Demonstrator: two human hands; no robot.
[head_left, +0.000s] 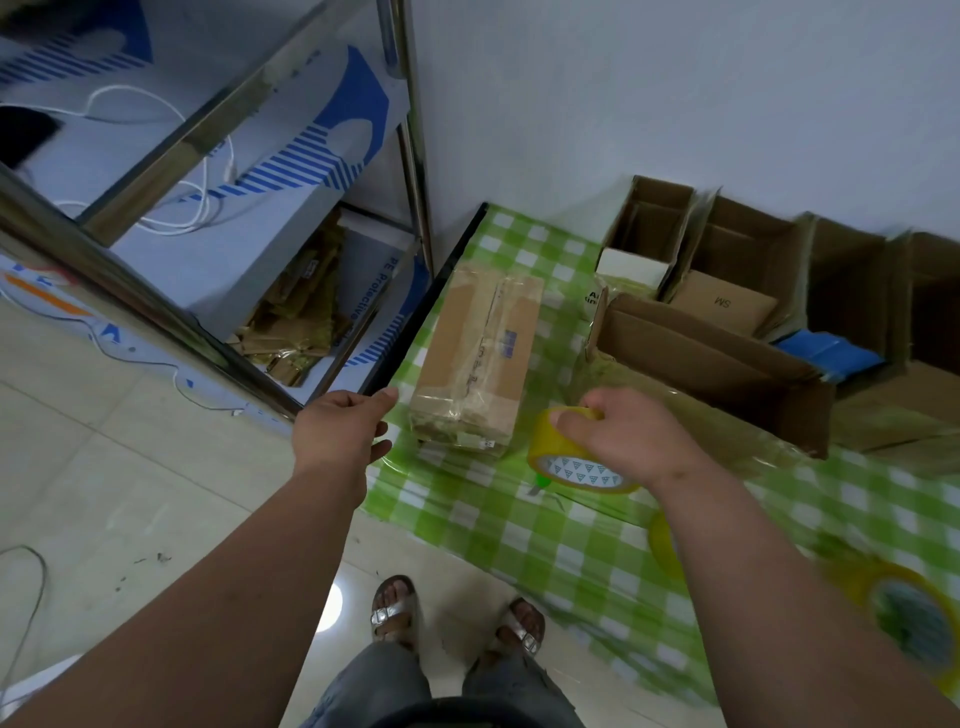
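The left hand (343, 431) hangs loose-fingered and empty, at its 3 o'clock the right hand (623, 436) grips a yellow tape roll (550, 447), and the taped box (480, 358) lies at the roll's 11 o'clock on the checked table (519, 530).

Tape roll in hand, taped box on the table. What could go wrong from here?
1. The taped box lies close to the table edge, and the left hand beside it could nudge it off.
2. The right hand holds the tape roll. Its forearm passes a spare roll near the front edge, so a sweep might knock that down.
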